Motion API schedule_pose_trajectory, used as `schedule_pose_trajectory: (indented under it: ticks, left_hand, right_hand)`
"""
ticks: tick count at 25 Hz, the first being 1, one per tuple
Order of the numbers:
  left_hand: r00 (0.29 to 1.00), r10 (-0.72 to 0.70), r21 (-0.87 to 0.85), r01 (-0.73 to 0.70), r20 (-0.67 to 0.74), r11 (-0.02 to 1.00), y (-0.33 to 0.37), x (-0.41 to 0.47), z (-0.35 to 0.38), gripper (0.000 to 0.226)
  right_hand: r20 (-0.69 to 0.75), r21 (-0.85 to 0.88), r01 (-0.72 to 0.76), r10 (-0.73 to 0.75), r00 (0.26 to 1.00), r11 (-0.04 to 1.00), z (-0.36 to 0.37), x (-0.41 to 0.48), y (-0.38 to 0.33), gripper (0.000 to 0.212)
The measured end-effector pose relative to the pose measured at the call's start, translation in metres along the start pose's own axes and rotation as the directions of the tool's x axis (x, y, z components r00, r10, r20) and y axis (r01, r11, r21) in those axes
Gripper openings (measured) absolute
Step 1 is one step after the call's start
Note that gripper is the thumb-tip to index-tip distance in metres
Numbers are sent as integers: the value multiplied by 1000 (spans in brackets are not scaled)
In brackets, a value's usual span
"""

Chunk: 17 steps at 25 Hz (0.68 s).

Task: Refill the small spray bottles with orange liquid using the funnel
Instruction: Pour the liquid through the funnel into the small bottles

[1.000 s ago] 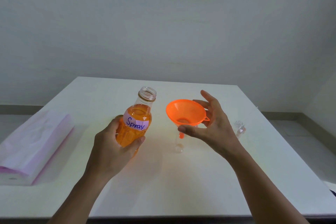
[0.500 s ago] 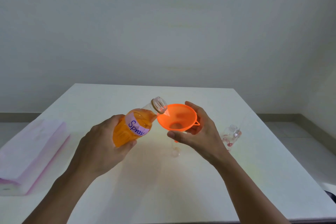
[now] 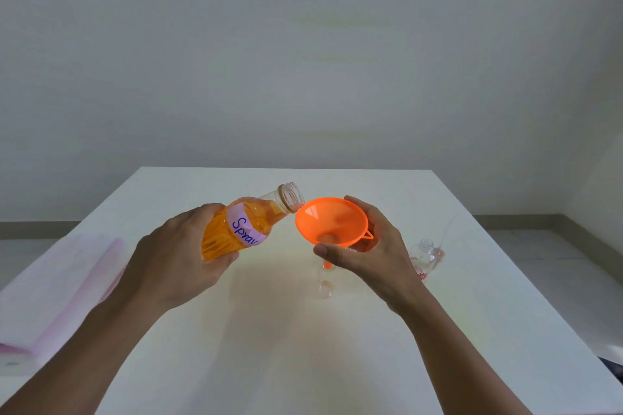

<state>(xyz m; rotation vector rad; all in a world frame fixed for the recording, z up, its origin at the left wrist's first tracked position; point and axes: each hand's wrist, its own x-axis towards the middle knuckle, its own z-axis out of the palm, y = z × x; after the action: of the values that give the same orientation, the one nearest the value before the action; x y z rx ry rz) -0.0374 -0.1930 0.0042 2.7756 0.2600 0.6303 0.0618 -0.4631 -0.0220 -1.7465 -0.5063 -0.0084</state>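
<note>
1. My left hand [image 3: 175, 259]: wrapped round the big bottle [image 3: 242, 229], which was upright a second ago and is now tipped, mouth at the funnel rim.
2. Funnel [image 3: 332, 221]: spout at a small spray bottle [image 3: 326, 290] on the table [image 3: 303, 364]; I judge pouring imminent.
3. My right hand [image 3: 374, 253]: fingers curled, cupping the funnel as before.
4. Second small bottle [image 3: 425, 256]: further right, apart.

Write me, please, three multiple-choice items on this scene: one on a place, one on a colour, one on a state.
1. Where is the flowered small bottle?
A) under the funnel
B) right of the right hand
C) left of the big bottle

2. What colour is the funnel?
A) orange
B) blue
C) green

3. The big bottle is:
A) capped and upright
B) lying flat, unheld
C) uncapped and tilted toward the funnel

Answers:
1 B, it shows just past the right hand.
2 A, it is bright orange.
3 C, the left hand grips it tilted, open mouth at the funnel's rim.
</note>
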Motion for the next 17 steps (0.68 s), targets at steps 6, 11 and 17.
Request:
schedule_pose_trajectory:
  ticks: [6, 11, 17]
  left_hand:
    - [1000, 25, 42, -25, -17, 999, 4, 5, -3, 64]
    - [997, 60, 80, -57, -44, 995, 8, 10, -7, 64]
    - [995, 88, 104, -81, -56, 991, 9, 13, -9, 65]
  right_hand:
    - [3, 41, 0, -1, 1000, 999, -2, 1, -1, 99]
    - [0, 62, 12, -12, 1000, 998, -4, 1, -2, 95]
    - [-5, 30, 20, -20, 1000, 999, -6, 1, 0, 96]
